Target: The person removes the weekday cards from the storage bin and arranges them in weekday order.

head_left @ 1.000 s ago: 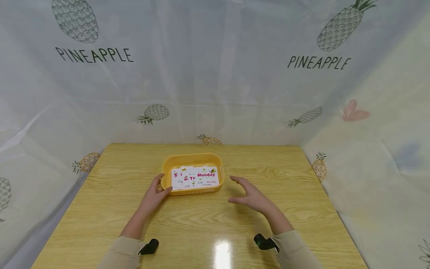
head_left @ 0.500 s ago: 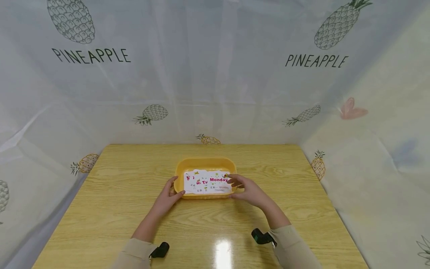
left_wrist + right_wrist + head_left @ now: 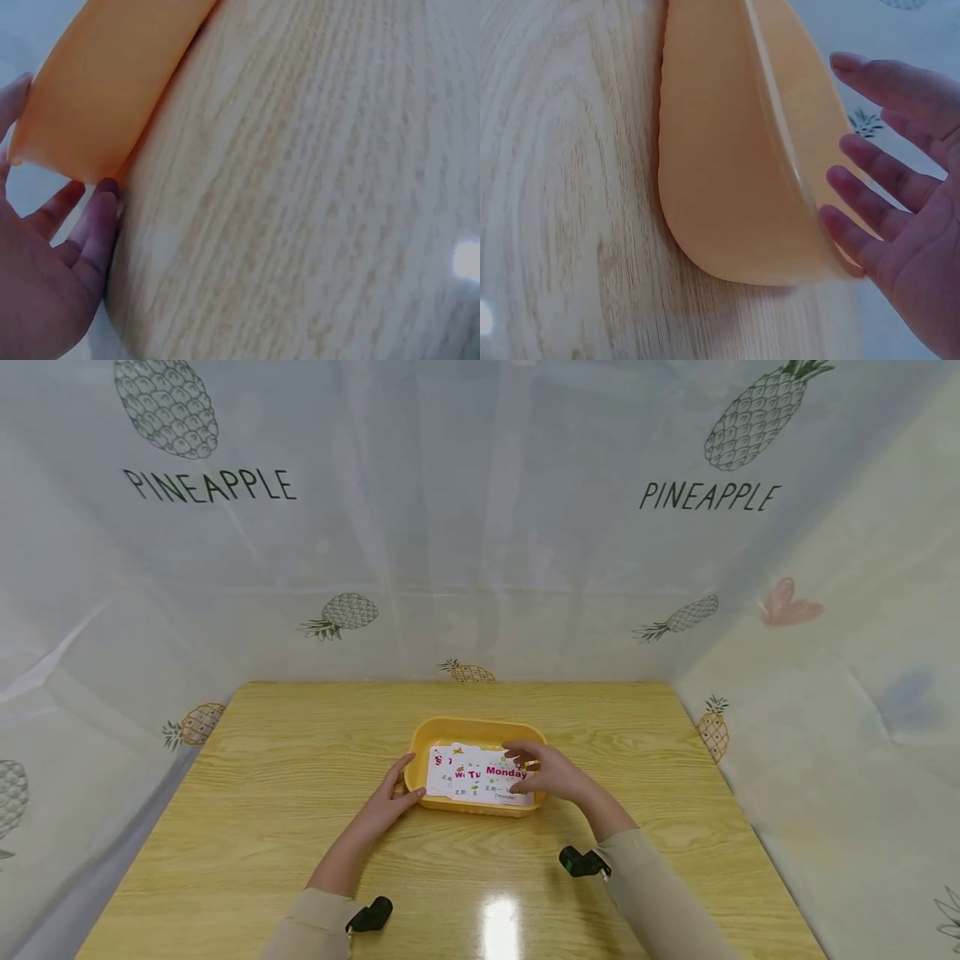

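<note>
A yellow plastic tray [image 3: 442, 725] sits on the wooden table, holding overlapping white cards [image 3: 459, 774]; the uppermost on the right reads "Monday". My left hand [image 3: 388, 802] grips the tray's left end, thumb at the front corner. In the left wrist view, the left hand's fingers [image 3: 96, 217] meet the tray's outer wall [image 3: 112, 90] and its lower edge. My right hand [image 3: 551, 772] reaches over the tray's right end, fingers spread above the Monday card. In the right wrist view its fingers [image 3: 877, 169] are parted; whether they touch the card is hidden.
The wooden table [image 3: 300, 735] ends at a pale curtain [image 3: 480, 527] printed with pineapples, which also hangs along both sides. A black wrist camera [image 3: 371, 914] is worn on the left wrist and another wrist camera [image 3: 583, 862] on the right.
The tray has slid right and slightly nearer with the left hand on it. The right hand has come from beside the tray to over its right end and the cards.
</note>
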Demonstrator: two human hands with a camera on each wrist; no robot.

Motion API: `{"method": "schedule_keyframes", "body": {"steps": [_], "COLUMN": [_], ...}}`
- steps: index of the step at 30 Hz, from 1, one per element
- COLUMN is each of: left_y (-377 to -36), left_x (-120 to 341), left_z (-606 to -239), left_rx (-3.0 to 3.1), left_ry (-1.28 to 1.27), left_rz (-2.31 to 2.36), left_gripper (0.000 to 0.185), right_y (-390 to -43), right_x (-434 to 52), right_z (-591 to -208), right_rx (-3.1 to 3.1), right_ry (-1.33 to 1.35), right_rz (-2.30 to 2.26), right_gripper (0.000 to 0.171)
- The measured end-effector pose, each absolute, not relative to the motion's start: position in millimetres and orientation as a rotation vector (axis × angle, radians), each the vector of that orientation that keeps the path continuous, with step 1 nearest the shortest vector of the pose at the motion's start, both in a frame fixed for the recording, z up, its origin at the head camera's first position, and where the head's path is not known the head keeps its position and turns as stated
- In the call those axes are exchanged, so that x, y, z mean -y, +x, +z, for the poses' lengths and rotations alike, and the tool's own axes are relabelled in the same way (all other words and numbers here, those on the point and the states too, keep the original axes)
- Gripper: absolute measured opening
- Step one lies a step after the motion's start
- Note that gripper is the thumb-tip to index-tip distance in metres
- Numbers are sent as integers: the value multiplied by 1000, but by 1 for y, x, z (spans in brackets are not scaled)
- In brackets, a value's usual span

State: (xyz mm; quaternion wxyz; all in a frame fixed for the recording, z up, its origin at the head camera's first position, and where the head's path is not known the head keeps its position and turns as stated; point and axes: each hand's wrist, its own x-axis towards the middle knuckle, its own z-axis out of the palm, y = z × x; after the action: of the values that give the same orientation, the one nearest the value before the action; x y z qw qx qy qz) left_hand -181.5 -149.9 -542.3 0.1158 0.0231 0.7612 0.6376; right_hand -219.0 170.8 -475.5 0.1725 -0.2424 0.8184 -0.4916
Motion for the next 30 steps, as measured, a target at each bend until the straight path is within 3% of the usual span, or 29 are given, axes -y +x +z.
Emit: {"method": "schedule_keyframes", "body": {"steps": [12, 22, 30], "left_y": [-182, -180, -179], "left_x": [150, 149, 149], "left_z": [-548, -550, -550], "left_rx": [-2216, -2210, -2224], "left_ry": [36, 23, -19], "left_rz": [1924, 1943, 1947], "left_gripper": [71, 70, 69], "right_y": [-251, -260, -268], "right_x": [-154, -146, -140], "right_z": [-481, -487, -492], "right_rx": [-2275, -2242, -2307], "right_ry": [-626, -562, -559], "right_rz": [-1204, -1124, -1007], "right_gripper": [72, 82, 80]}}
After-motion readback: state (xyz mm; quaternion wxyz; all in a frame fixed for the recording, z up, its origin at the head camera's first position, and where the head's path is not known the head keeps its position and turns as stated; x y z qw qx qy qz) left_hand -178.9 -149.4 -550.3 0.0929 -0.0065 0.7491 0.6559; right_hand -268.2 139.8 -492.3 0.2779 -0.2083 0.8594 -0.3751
